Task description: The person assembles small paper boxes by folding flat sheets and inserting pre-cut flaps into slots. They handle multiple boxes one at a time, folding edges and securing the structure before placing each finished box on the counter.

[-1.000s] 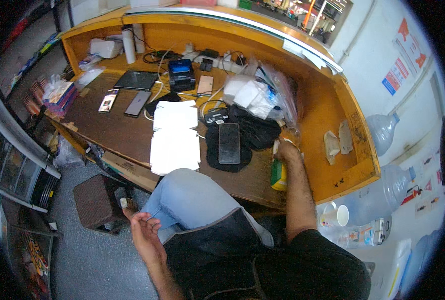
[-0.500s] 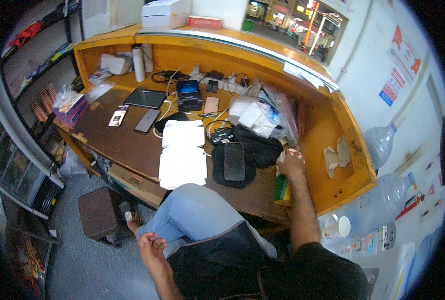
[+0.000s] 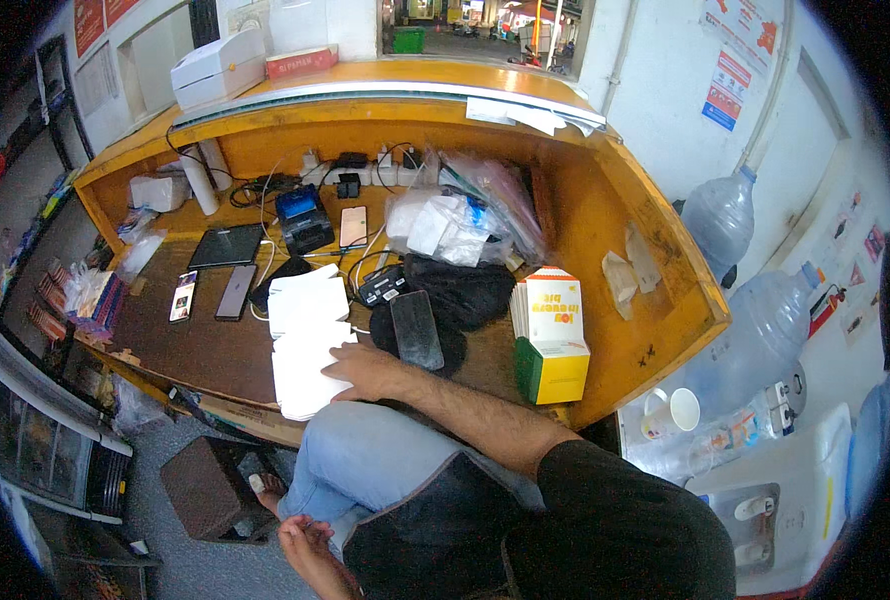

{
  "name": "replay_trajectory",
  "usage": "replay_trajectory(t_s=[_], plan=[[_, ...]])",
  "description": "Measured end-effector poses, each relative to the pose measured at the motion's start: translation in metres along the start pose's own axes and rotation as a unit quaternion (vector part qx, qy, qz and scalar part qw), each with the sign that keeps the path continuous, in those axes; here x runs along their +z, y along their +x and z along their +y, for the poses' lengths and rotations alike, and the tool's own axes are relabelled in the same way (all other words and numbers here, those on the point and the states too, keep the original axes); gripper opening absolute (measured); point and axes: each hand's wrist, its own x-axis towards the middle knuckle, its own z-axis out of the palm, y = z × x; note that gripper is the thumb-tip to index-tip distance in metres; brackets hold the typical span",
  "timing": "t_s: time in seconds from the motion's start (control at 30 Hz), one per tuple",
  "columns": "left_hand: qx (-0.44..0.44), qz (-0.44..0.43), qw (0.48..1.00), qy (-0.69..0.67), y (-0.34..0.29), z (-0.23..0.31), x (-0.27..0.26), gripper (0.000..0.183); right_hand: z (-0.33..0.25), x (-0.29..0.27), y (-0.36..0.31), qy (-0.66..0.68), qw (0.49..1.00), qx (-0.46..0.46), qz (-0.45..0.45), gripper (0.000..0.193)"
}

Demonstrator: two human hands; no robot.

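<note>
A stack of flat white carton blanks (image 3: 310,350) lies on the brown desk in front of my knee. My right hand (image 3: 365,370) reaches across to its right edge, the fingers closed on the card there; the fingertips are partly hidden. At the right of the desk stands a bundle of printed cartons (image 3: 553,335) in white, yellow and green, apart from both hands. My left hand (image 3: 307,540) rests low beside my thigh, its fingers loosely curled together with nothing seen in them. Between the two stacks, a dark phone (image 3: 417,330) lies on a black cloth (image 3: 460,292).
Behind the blanks stand a black-and-blue device (image 3: 304,220), a pale phone (image 3: 354,227) and plastic bags (image 3: 455,225). Two more phones and a black tablet (image 3: 227,246) lie at the left. Cables cross the desk. A brown stool (image 3: 210,490) stands on the floor at the left.
My right hand has left the printed cartons and moved left to the white blanks. The printed cartons now show in full. The view has shifted to the right; my left hand stays low.
</note>
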Motion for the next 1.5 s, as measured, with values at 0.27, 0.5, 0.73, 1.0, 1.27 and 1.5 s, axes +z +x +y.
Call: replay_trajectory(t_s=[0.27, 0.5, 0.73, 1.0, 1.27, 1.5], plan=[[-0.056, -0.010, 0.998, 0.000, -0.001, -0.013, 0.010, 0.029, 0.000, -0.016, 0.002, -0.093, 0.993, -0.012, -0.077, 0.057], [-0.031, -0.034, 0.998, 0.034, -0.008, -0.002, 0.031, 0.025, 0.001, -0.031, -0.001, -0.090, 0.989, -0.049, -0.110, 0.065], [-0.045, -0.024, 0.998, 0.024, -0.016, 0.006, 0.029, 0.019, -0.001, -0.032, -0.014, -0.057, 0.992, -0.105, -0.028, 0.047], [-0.024, -0.015, 0.999, 0.033, -0.016, 0.001, 0.021, 0.019, -0.006, -0.036, -0.020, -0.028, 0.994, -0.090, -0.051, 0.041], [0.084, -0.020, 0.992, 0.095, 0.013, 0.016, 0.028, 0.019, 0.005, -0.019, -0.025, -0.031, 0.993, -0.115, -0.010, 0.043], [0.076, -0.036, 0.990, 0.117, 0.058, 0.038, 0.043, 0.020, -0.007, -0.036, -0.020, -0.019, 0.995, -0.070, -0.066, 0.040]])
